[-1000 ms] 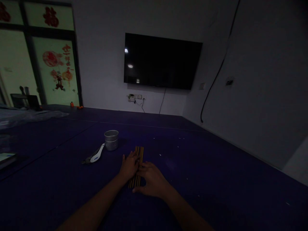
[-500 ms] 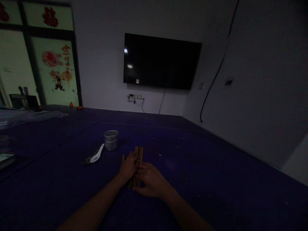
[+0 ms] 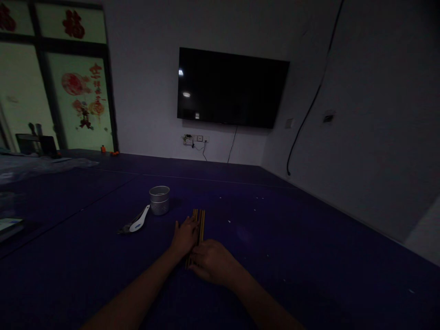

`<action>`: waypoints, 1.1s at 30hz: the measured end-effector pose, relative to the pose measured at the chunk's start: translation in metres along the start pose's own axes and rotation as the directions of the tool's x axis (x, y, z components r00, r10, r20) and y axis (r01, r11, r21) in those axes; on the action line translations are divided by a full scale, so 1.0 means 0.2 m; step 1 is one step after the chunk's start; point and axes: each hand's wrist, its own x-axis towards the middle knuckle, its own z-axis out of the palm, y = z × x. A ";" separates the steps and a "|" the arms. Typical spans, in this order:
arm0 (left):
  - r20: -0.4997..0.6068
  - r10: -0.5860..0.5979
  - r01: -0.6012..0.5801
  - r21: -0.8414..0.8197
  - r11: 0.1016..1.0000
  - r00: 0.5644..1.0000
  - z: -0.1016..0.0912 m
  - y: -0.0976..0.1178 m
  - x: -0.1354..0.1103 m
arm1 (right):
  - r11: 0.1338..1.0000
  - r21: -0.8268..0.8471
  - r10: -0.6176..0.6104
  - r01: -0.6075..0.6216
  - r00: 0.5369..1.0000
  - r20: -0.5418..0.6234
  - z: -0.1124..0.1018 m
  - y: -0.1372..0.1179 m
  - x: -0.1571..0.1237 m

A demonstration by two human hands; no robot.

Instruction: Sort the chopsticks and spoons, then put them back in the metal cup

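Observation:
Several light-brown chopsticks (image 3: 202, 224) lie side by side on the dark blue tabletop, pointing away from me. My left hand (image 3: 185, 236) rests palm down over their middle from the left, some fingers bent across them and an outer finger spread. Round their near ends my right hand (image 3: 213, 261) is closed, with thumb and fingers drawn together. The hands cover much of the bundle. To the left, a silver metal cup (image 3: 160, 201) with a perforated lower wall stands upright. A white soup spoon (image 3: 140, 220) lies next to it, close to dark, thin utensils (image 3: 127, 227).
Small white scraps (image 3: 229, 222) are scattered on the blue tabletop (image 3: 292, 229) at the right. A phone-like device (image 3: 10, 228) and clear plastic sheeting (image 3: 68, 164) lie on the left. A television (image 3: 233, 87) hangs on the far wall.
My right hand has slid slightly down the chopsticks toward me, and its fingers have closed in nearer the thumb. My left hand stays in about the same place.

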 end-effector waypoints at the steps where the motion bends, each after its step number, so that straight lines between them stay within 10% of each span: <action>1: 0.003 -0.004 0.004 0.001 1.000 1.000 0.01 0.00 0.01 | 1.000 0.006 -0.004 0.004 1.000 -0.012 0.01 0.00 0.00; 20: 0.062 0.009 -0.008 -0.020 1.000 0.998 -0.01 -0.01 0.01 | 0.997 0.062 0.054 -0.039 0.968 -0.246 -0.01 -0.02 -0.03; 33: -0.024 -0.065 0.064 -0.034 0.997 0.998 0.02 -0.04 0.03 | 0.995 0.098 0.046 -0.030 0.985 -0.167 0.00 -0.01 -0.03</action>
